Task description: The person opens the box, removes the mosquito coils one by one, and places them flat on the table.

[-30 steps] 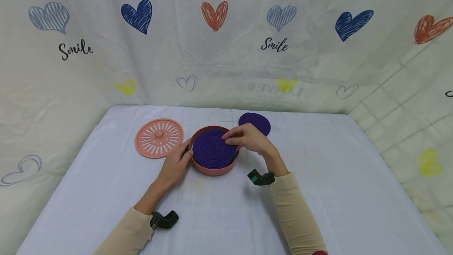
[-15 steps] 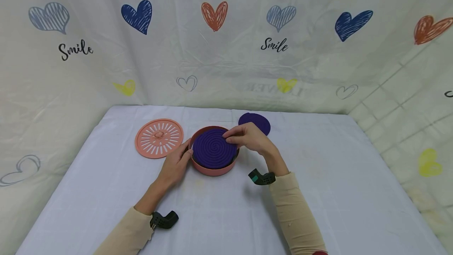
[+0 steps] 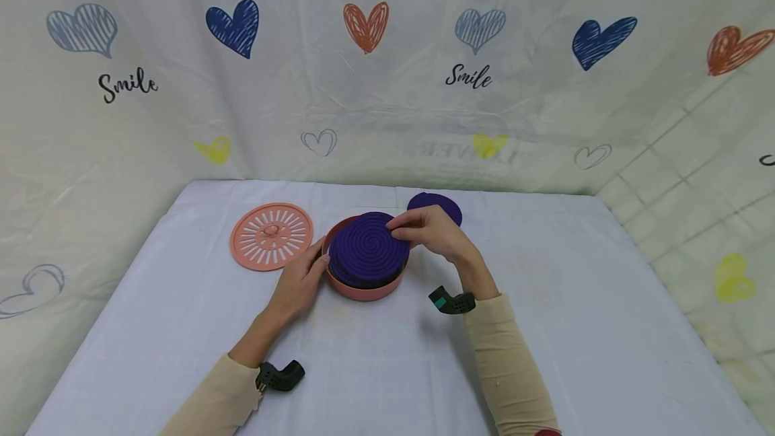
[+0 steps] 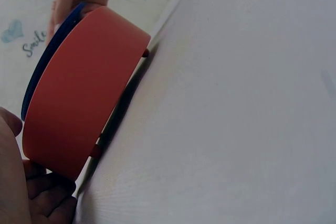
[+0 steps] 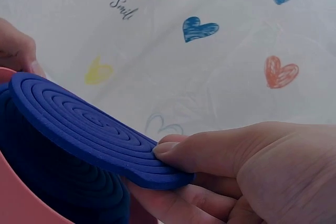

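A purple-blue spiral mosquito coil (image 3: 371, 244) tilts up out of a round coral mosquito coil box (image 3: 363, 294). My right hand (image 3: 434, 233) pinches its edge, thumb on top and fingers beneath, as the right wrist view shows. Under this lifted coil (image 5: 94, 124), more coil (image 5: 79, 179) lies inside the box. My left hand (image 3: 301, 282) grips the box's left side, thumb at the rim. In the left wrist view, the box wall (image 4: 84, 87) hides the inside, and its short feet point at the table.
A coral slotted lid (image 3: 272, 229) lies flat on the white tablecloth (image 3: 363, 369), left of the box. Behind my right hand is another purple coil (image 3: 442, 203), partly hidden. A white curtain printed with hearts (image 3: 387, 86) hangs behind the table.
My right hand has risen slightly, moving up and right. The pinched coil has lifted with it, from lying in the box to tilting above the rim. My left hand and the box stay put.
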Available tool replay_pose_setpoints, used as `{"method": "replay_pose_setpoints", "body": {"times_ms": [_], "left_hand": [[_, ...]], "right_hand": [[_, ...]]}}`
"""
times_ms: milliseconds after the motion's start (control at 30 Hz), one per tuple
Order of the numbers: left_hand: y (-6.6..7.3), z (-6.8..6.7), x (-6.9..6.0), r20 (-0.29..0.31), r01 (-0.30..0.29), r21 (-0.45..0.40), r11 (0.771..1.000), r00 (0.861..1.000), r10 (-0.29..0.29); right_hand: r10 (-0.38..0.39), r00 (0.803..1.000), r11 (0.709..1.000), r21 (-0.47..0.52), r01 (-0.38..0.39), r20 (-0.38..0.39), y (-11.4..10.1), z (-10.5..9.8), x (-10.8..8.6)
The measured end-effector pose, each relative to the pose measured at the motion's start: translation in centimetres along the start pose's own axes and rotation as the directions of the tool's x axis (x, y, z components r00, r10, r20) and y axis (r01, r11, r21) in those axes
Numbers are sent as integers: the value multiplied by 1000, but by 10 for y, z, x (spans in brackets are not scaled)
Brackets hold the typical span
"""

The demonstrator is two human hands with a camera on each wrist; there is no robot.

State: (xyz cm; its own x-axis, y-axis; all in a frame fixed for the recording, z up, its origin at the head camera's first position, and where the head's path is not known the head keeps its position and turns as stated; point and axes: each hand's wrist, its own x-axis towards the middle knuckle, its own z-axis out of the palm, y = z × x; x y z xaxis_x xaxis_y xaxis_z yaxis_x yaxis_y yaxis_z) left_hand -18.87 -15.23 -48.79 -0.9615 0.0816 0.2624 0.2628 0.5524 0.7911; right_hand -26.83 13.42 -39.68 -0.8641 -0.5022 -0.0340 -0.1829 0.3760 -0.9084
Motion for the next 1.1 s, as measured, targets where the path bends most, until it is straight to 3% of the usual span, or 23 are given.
{"method": "replay_pose_setpoints", "body": {"times_ms": [567, 833, 1100], "left_hand": [[0, -1, 1, 3, 18, 0, 1000, 1000, -18], [-2, -1, 0, 6, 22, 7, 1000, 1000, -22], [-3, 0, 1, -5, 10, 4, 1000, 1000, -10]], "right_hand": [[0, 996, 996, 89, 8, -90, -1, -3, 0], [-29, 988, 990, 135, 49, -151, 1, -9, -3], [-1, 975, 988, 153, 36, -223, 2, -15, -5]]}}
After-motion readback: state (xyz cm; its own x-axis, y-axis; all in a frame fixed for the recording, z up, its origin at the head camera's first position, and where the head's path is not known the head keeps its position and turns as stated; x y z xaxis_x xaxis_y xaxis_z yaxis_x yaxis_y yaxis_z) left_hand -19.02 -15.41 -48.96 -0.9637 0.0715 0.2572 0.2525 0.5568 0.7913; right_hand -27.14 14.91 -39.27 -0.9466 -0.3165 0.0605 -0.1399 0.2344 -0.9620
